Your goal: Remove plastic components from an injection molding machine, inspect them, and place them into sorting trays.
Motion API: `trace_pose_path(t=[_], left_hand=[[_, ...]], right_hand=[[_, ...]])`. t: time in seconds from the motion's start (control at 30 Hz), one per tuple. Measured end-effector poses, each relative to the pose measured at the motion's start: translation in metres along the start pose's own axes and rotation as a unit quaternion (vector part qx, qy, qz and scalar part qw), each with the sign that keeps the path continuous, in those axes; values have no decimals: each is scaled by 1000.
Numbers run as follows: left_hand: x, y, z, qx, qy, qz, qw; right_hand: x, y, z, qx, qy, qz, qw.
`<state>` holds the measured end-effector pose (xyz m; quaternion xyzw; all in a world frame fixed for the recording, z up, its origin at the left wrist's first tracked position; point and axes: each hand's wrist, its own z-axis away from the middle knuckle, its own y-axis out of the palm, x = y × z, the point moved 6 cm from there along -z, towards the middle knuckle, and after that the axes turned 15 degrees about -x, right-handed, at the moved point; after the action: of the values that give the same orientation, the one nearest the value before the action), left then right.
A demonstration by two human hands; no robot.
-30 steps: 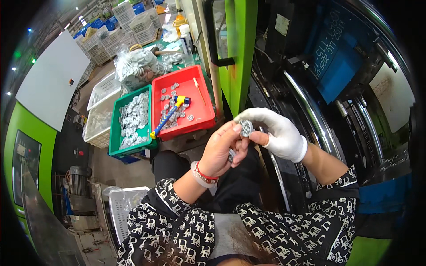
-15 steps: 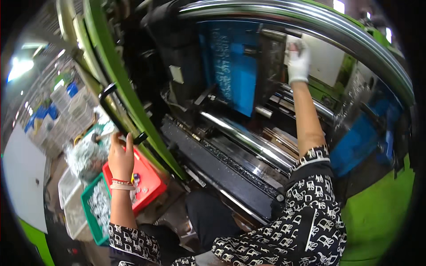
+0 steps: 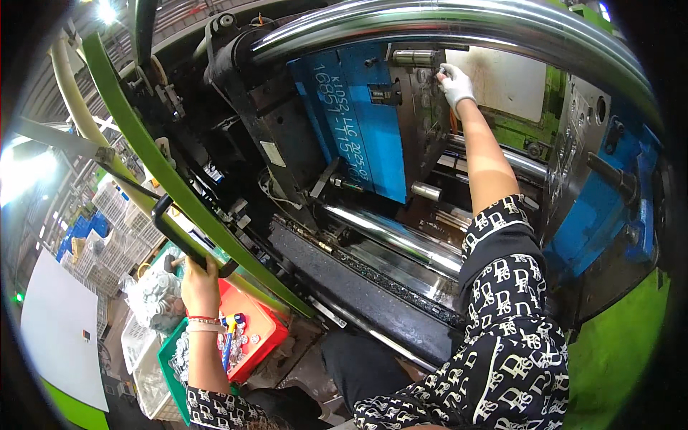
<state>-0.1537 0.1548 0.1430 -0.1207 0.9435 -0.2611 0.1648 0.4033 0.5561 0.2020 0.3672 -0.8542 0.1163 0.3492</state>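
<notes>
Our white-gloved right hand (image 3: 458,87) is at the far blue metal block (image 3: 380,140), bare left hand (image 3: 200,288) at the black bar handle (image 3: 175,231); we can't tell either grip!

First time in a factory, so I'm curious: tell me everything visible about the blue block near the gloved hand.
The blue block looks like painted metal, with pale writing along its side and a black fitting set there. It stands upright between shiny bars, joined to a dark plate with rounded shapes on its face and metal cylinders jutting out. The gloved right hand is at that face; contact is unclear.
</notes>
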Motion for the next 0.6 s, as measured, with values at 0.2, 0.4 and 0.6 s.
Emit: trace_pose_path(t=[0.2, 0.4, 0.6], left_hand=[[-1, -1, 0, 1, 5, -8, 1000], [-1, 0, 0, 5, 4, 28, 1000], [0, 1, 1, 14, -1, 21, 1000]], right_hand=[[17, -6, 4, 14, -4, 23, 1000], [27, -8, 6, 3, -17, 45, 999], [34, -10, 8, -21, -26, 79, 996]])
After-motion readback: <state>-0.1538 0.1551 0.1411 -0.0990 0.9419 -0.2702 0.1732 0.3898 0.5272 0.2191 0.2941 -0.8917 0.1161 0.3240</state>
